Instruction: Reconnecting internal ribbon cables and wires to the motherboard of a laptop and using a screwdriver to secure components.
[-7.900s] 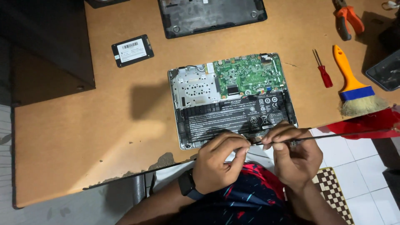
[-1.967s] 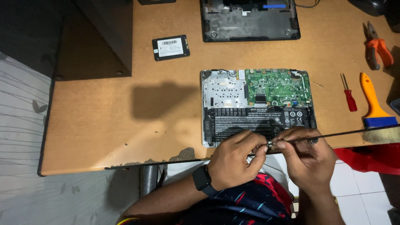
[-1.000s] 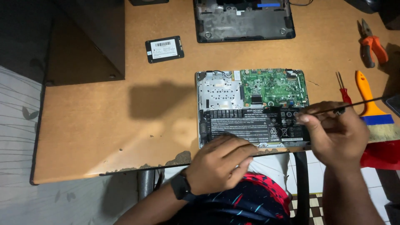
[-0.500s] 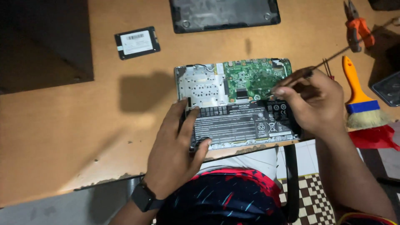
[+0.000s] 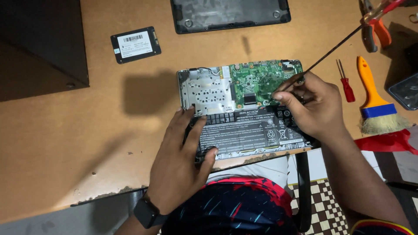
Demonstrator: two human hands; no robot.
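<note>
An opened laptop base [image 5: 204, 87] lies at the near edge of the wooden table, showing a green circuit board [image 5: 257, 80] and a long black battery [image 5: 248, 135]. My left hand [image 5: 180, 161] lies flat with spread fingers on the battery's left end and holds nothing. My right hand [image 5: 311, 104] pinches a long thin black screwdriver [image 5: 331, 50]. Its tip rests at the right lower part of the green board, and its red handle points up to the right.
A black drive with a white label [image 5: 135, 44] lies at the back left. A dark laptop cover [image 5: 230, 15] sits at the back. To the right lie a small red screwdriver [image 5: 346, 85], an orange-handled brush [image 5: 374, 102] and orange pliers [image 5: 376, 28]. A dark box [image 5: 39, 43] stands at the left.
My right hand carried the screwdriver from the battery's near edge up to the green board. My left hand moved from the front edge onto the battery's left end and flattened.
</note>
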